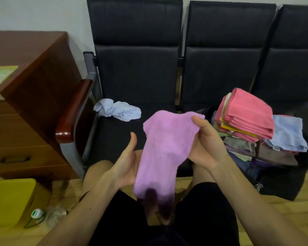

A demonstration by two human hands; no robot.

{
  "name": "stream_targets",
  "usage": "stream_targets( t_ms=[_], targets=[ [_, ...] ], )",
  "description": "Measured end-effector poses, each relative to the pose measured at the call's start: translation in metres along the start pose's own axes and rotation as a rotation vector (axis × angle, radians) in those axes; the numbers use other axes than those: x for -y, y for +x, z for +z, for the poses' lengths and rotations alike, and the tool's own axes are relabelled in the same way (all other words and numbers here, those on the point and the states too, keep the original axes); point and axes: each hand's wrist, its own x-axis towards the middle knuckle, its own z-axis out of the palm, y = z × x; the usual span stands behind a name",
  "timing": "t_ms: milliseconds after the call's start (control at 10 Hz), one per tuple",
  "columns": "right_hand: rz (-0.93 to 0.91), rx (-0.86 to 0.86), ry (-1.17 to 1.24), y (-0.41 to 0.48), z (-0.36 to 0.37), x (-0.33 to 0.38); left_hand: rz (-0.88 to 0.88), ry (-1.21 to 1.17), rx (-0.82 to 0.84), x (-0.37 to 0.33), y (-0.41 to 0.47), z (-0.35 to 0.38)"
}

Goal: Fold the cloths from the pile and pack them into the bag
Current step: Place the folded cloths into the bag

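A fluffy lilac cloth [164, 150] hangs lengthwise in front of me over my knees. My right hand [205, 144] grips its upper right edge, thumb on top. My left hand [127, 160] holds its left side from underneath, thumb raised; its fingers are hidden behind the cloth. A crumpled pale blue cloth [117, 110] lies on the left dark seat. On the right, a stack of folded cloths, pink [247, 114] on top and light blue [288, 133] beside it, sits in an open dark bag [281, 181].
A row of dark padded chairs [137, 68] faces me, with a wooden armrest [75, 110] at its left end. A brown wooden desk [25, 96] with drawers stands at left. A yellow box [9, 201] and plastic bottles [55, 216] lie on the floor.
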Motion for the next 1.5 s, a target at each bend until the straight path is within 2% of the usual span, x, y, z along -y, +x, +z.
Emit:
stream_targets(
  t_ms=[100,200,300,400,500,700,900,1000,1200,1300,1400,1500],
  targets=[
    [-0.031,-0.078,0.121,0.004,-0.005,0.012,0.056,0.323,-0.126,0.007,-0.006,-0.004],
    [-0.08,-0.131,0.263,0.009,-0.01,0.012,0.095,0.486,-0.164,0.005,-0.012,0.0],
    [0.128,-0.124,0.275,0.003,-0.022,-0.023,0.158,0.412,-0.184,-0.011,-0.008,0.011],
    [0.307,-0.032,0.063,-0.009,-0.024,-0.074,0.183,0.278,-0.182,-0.031,-0.003,0.017],
    [0.287,-0.056,-0.129,-0.009,-0.019,-0.077,0.179,0.353,-0.266,-0.04,0.0,0.017],
    [0.006,-0.276,-0.451,0.004,-0.017,-0.044,0.282,0.45,-0.318,-0.051,0.006,0.009],
    [-0.121,-0.252,-0.73,0.005,-0.01,-0.017,0.32,0.596,-0.334,-0.054,0.002,0.01],
    [-0.194,-0.23,-0.805,0.002,-0.001,-0.009,0.366,0.632,-0.426,-0.055,-0.001,0.014],
    [-0.255,-0.243,-0.841,0.0,0.005,0.007,0.585,0.604,-0.57,-0.06,-0.009,0.02],
    [-0.216,-0.289,-0.78,0.002,0.002,0.008,0.652,0.68,-0.49,-0.062,-0.016,0.023],
    [-0.243,-0.312,-0.889,0.001,-0.003,0.011,0.646,0.768,-0.42,-0.064,-0.022,0.02],
    [-0.302,-0.223,-1.026,-0.008,0.005,0.018,0.627,0.789,-0.398,-0.066,-0.029,0.02]
  ],
)
